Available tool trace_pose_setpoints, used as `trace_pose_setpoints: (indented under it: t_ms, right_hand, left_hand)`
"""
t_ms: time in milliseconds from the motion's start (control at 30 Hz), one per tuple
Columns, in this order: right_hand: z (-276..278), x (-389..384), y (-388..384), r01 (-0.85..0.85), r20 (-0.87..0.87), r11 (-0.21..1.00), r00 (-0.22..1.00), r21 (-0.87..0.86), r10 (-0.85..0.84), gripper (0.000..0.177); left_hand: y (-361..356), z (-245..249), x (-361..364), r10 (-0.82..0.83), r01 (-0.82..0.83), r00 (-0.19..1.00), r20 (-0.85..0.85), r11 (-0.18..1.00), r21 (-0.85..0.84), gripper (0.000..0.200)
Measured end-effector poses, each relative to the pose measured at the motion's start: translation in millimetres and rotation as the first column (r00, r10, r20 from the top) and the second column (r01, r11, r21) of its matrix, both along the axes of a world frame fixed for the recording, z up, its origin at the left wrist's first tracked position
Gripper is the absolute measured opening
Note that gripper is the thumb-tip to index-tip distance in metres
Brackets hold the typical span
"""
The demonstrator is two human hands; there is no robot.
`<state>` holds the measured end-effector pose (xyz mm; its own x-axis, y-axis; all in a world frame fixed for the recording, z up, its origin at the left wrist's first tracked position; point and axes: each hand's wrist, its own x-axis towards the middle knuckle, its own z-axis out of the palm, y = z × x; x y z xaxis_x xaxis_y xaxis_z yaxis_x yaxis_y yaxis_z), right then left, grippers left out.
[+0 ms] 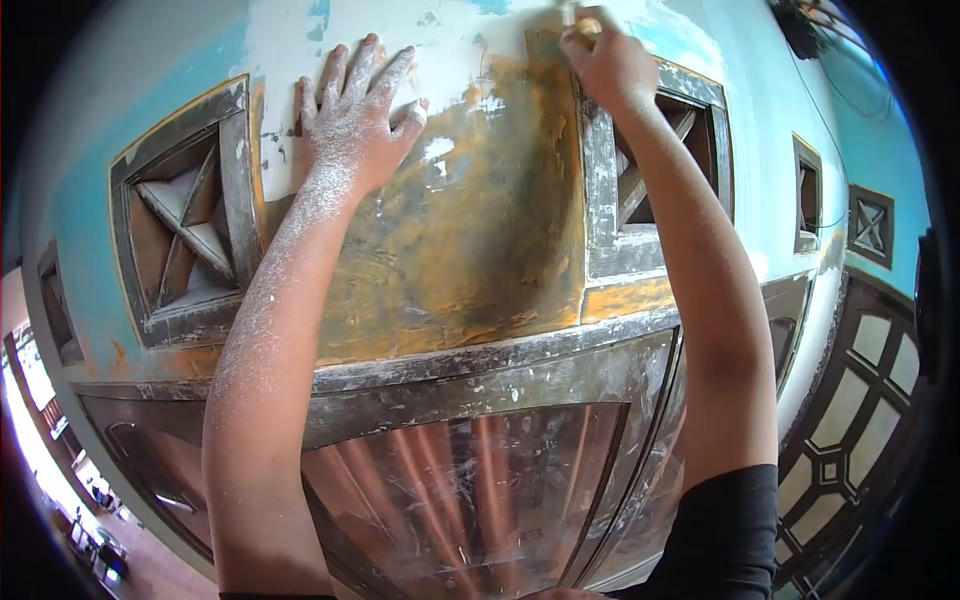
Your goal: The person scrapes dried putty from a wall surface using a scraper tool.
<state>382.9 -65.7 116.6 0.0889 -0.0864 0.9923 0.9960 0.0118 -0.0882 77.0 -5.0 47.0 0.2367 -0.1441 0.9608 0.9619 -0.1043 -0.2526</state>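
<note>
Small pale tool [570, 14] at the top edge of the frame, just right of centre, mostly cut off and too little in view to identify; clamped in the right hand [605, 65], curled tight around it and pressed to the wall patch [470, 230]. Left hand [355, 110] in the upper middle-left, laid flat on the same wall, spread wide and holding nothing, coated in white dust running on down the forearm. Between and below the two hands, that orange-brown patch, streaked with grey, with bare white plaster above it and turquoise paint [75, 200] at the far left. Left of the flat hand, square recessed vent [185, 215] with crossed slats inside a worn grey frame; behind the right forearm, second vent [655, 170] of the same kind, partly hidden. Below the patch, grey moulded ledge [480, 360] running across the middle of the frame, and under it a glass panel [470, 490] smeared with white, at bottom centre. Black sleeve [725, 530] on the right upper arm at the lower right. Farther right, two smaller vents [808, 195] on the turquoise wall, and a dark door [850, 400] with geometric panes at the right edge.
</note>
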Motion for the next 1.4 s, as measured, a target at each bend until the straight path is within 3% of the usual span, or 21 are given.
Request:
trace_pose_setpoints:
  t_ms: [100,133,233,267,300,400,467,500,567,600,667,800,967,1000,1100,1167,1200,1233,1300,1333,1400]
  right_hand:
    - [7.4,7.0,5.9,0.024,-0.157,0.998,0.988,0.055,-0.015,0.051]
    - [11.3,11.5,7.0,-0.065,-0.228,0.990,0.969,0.125,0.092,0.049]
    - [17.0,-24.3,7.4,-0.017,-0.106,1.000,0.994,0.025,0.020,0.047]
    - [12.1,-40.1,1.9,-0.036,-0.002,0.998,0.999,-0.056,0.036,0.045]
    - [7.9,-49.6,0.7,0.067,0.109,0.997,0.992,-0.031,-0.063,0.046]
    - [13.5,-60.0,-0.5,-0.071,-0.007,0.996,0.997,0.048,0.071,0.047]
    - [5.0,-90.5,-6.7,-0.152,0.000,0.987,0.988,-0.049,0.152,0.047]
    - [-7.4,-109.5,-12.7,-0.125,0.087,0.982,0.987,-0.142,0.138,0.046]
    - [-21.1,-125.4,-16.3,0.016,0.294,0.987,0.955,-0.159,0.032,0.046]
    - [-15.9,-126.6,-15.4,0.012,0.294,0.988,0.955,-0.155,0.034,0.046]
    - [-1.9,-128.7,-14.1,-0.147,0.031,0.983,0.988,-0.110,0.151,0.046]
    - [4.4,-154.0,-1.7,-0.041,0.183,0.989,0.981,-0.141,0.067,0.046]
    - [37.2,-165.0,6.4,-0.139,0.024,0.989,0.990,-0.056,0.141,0.048]
    - [29.2,-173.8,5.5,-0.128,0.067,0.990,0.989,-0.063,0.132,0.048]
    - [-12.6,-194.8,1.3,-0.003,0.252,0.986,0.967,-0.164,0.045,0.052]
    - [12.4,-179.6,12.6,-0.022,0.209,0.992,0.977,-0.120,0.047,0.051]
    - [39.8,-163.7,24.5,0.048,0.154,0.998,0.987,-0.046,-0.040,0.050]
    - [67.6,-150.5,28.7,-0.039,0.011,0.999,0.999,-0.028,0.039,0.050]
    - [65.3,-160.8,-6.4,-0.320,-0.055,0.947,0.946,0.004,0.320,0.041]
    - [57.0,-168.7,-12.1,-0.321,-0.054,0.947,0.946,0.000,0.320,0.041]
    - [43.7,-182.7,-19.1,-0.205,0.227,0.975,0.949,-0.084,0.219,0.042]
  left_hand:
    - [2.1,1.9,-2.6,-0.025,0.025,1.000,-0.019,1.000,0.013,0.063]
    - [-2.1,2.3,-1.0,-0.019,0.019,1.000,-0.020,1.000,-0.012,0.064]
    - [-3.7,1.4,-5.8,-0.035,0.034,0.999,-0.031,0.999,-0.015,0.068]
    - [-3.7,0.4,-6.4,-0.047,0.046,0.998,-0.051,0.999,-0.017,0.069]
    - [-4.9,1.1,-7.1,-0.062,0.061,0.996,-0.072,0.998,-0.017,0.070]
    - [-8.1,0.2,-11.2,-0.051,0.046,0.992,-0.119,0.998,-0.041,0.073]
    - [-11.0,2.0,-18.9,-0.036,0.026,0.985,-0.167,0.998,-0.063,0.073]
    - [-10.8,4.5,-25.0,-0.030,0.021,0.986,-0.161,0.998,-0.060,0.073]
    - [-6.1,9.8,-38.9,-0.036,0.020,0.973,-0.228,0.997,-0.071,0.071]
    - [-4.6,11.3,-43.4,-0.096,0.090,0.975,-0.201,0.995,-0.038,0.070]
    - [0.9,10.2,-43.8,-0.084,0.081,0.980,-0.179,0.996,-0.023,0.069]
    - [0.7,8.9,-43.9,-0.056,0.054,0.990,-0.131,0.998,-0.018,0.068]
    - [-3.3,6.7,-45.1,-0.082,0.074,0.987,-0.138,0.996,-0.057,0.069]
    - [-12.0,5.8,-44.4,0.042,-0.060,0.992,-0.116,0.986,-0.155,0.069]
    - [-10.6,1.5,-43.9,-0.004,-0.008,0.998,-0.068,0.984,-0.175,0.068]
    - [-7.0,2.9,-45.0,0.079,-0.091,0.994,-0.078,0.984,-0.155,0.068]
    - [-1.0,3.9,-46.6,-0.037,0.030,0.996,-0.083,0.997,-0.078,0.068]
    - [3.0,3.1,-47.7,-0.153,0.153,0.983,-0.098,0.988,-0.009,0.068]
    - [2.2,1.7,-47.6,-0.124,0.122,0.988,-0.090,0.992,-0.022,0.067]
    - [2.6,2.1,-48.1,-0.147,0.147,0.986,-0.084,0.989,-0.011,0.067]
    - [3.5,2.1,-47.8,-0.172,0.172,0.982,-0.081,0.985,-0.001,0.068]
